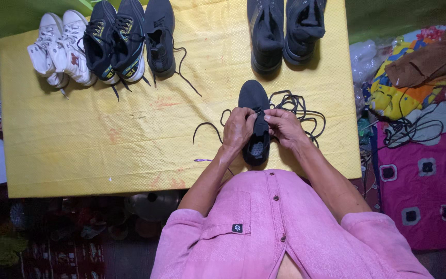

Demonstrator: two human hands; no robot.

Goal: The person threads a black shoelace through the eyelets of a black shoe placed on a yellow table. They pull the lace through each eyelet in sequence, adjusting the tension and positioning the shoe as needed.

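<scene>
Head view looks straight down at a yellow table cover [104, 144], where a black shoe [254, 103] lies near the right near edge, toe pointing away. Both hands sit on its middle: the left hand [238, 129] and the right hand [283, 126] each pinch the black lace [300, 106] (loose coils spill to the right). Far left stand white sneakers [60, 49], a black pair with yellow trim [115, 41] and a single black shoe [160, 39]; another dark pair [285, 31] stands far right.

Black shoe [254, 111] on plain yellow cloth [104, 144]
</scene>
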